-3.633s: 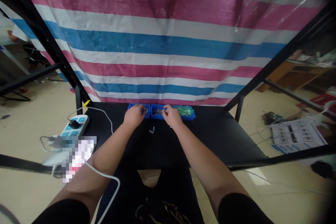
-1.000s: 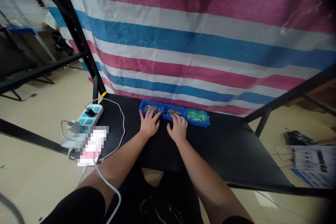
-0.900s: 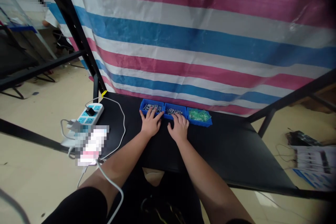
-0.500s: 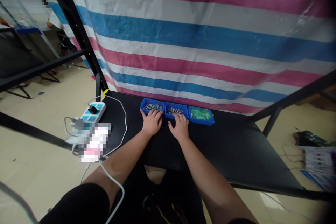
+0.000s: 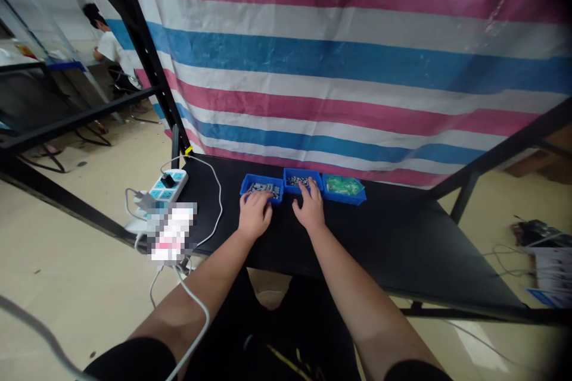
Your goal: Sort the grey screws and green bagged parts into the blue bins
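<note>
1. Change since the preceding view: the middle blue plastic tray (image 5: 295, 171) no longer lines up with its neighbours and now sits farther from the person, staggered at the rear. The trays previously stood in one even row.
2. Left hand (image 5: 254, 215): placed at the near rim of the left blue tray (image 5: 263, 177), fingers close together and curved downward. Whether it grips the rim or any part cannot be determined.
3. Right hand (image 5: 310, 207): fingers spread wide and extended over the near edge of the middle tray. No held item is visible.
4. Both forearms reach forward and inward from the lower frame, wrists low, hands a short way apart.
5. Tray contents: small metal parts (image 5: 263, 189) in the left tray, small silver parts (image 5: 298, 181) in the middle tray, and a green bagged item (image 5: 343, 186) in the right tray.
6. All three trays stand at the far edge of the black table (image 5: 379, 250).
7. Lower left of the table: a blue-and-white power strip (image 5: 167, 186) with a white cable (image 5: 218, 202).
8. Upper left, beyond the steel frame: a person in a white shirt (image 5: 107, 47).
</note>
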A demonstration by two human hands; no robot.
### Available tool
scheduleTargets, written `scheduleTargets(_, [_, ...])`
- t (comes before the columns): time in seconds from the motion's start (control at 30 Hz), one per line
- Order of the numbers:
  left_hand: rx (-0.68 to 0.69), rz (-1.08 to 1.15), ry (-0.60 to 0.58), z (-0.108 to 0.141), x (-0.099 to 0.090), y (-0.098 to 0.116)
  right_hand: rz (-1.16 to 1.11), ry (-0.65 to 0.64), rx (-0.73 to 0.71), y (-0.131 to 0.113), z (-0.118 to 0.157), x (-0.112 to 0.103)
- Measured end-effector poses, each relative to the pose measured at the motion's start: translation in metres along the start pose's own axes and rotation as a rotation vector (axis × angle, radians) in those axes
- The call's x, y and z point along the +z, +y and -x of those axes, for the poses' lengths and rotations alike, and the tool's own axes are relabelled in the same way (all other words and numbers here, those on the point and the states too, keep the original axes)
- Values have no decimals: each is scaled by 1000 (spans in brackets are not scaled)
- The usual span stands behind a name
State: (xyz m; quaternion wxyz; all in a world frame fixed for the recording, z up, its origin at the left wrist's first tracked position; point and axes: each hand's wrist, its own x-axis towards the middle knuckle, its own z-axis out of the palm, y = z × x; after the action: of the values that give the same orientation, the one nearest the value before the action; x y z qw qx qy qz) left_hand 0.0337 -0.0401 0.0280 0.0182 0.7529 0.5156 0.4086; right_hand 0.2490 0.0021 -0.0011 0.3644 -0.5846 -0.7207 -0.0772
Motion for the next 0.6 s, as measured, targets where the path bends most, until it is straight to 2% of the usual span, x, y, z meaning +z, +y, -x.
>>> scheduleTargets(0.07, [-78,-6,141,5,-7,-11,-10,34,35,-4,4,-5])
scheduleTargets(0.13, [-217,6,294,8,-9,-27,-41,38,40,-12,9,-11])
scheduleTargets(0.2, [-372,91,337,8,-7,-42,-112,-45,-42,-21,16,-18])
scheduleTargets(0.3, [-485,228,244,6,-2,-55,-212,-256,-217,-34,24,-26])
scheduleTargets(0.37, [-488,266,187,6,1,-57,-246,-322,-233,-39,27,-29])
scheduleTargets(0.5, [-546,331,132,6,4,-57,-340,-308,-155,-40,26,-32])
scheduleTargets(0.6, [-506,383,115,6,6,-61,-398,-285,-129,-37,24,-30])
